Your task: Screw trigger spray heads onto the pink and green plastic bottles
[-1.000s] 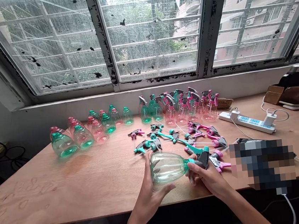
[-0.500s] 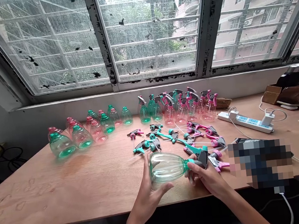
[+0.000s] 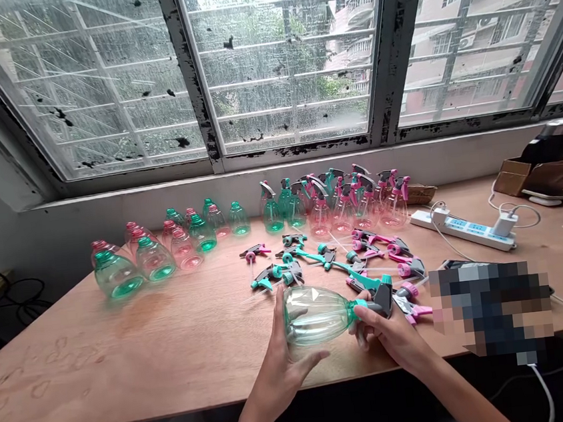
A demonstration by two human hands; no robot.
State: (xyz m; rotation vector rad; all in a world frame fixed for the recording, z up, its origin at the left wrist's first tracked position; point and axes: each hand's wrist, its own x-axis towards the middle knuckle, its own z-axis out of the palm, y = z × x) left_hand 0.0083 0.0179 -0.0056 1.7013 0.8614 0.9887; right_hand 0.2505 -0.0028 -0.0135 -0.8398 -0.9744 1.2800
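Observation:
A clear green spray bottle [image 3: 317,314] lies sideways in the air between my hands, above the front of the table. My left hand [image 3: 281,355] cups its base, thumb below and fingers behind. At the neck, my right hand [image 3: 382,328] grips the teal collar of the black-and-teal spray head [image 3: 382,298], which sits on the bottle's mouth. Just behind the bottle lie loose teal spray heads [image 3: 263,277] and pink spray heads [image 3: 411,268] with thin tubes.
Headless green bottles [image 3: 117,274] and pink bottles [image 3: 185,248] stand at the left. Bottles with spray heads [image 3: 344,211] stand by the wall. On the right are a white power strip [image 3: 464,228], a blurred-out object [image 3: 493,309], cables and a cardboard box [image 3: 514,176].
The bottle's base and my left hand have shifted very slightly to the right. My right hand keeps its hold at the collar, almost unmoved.

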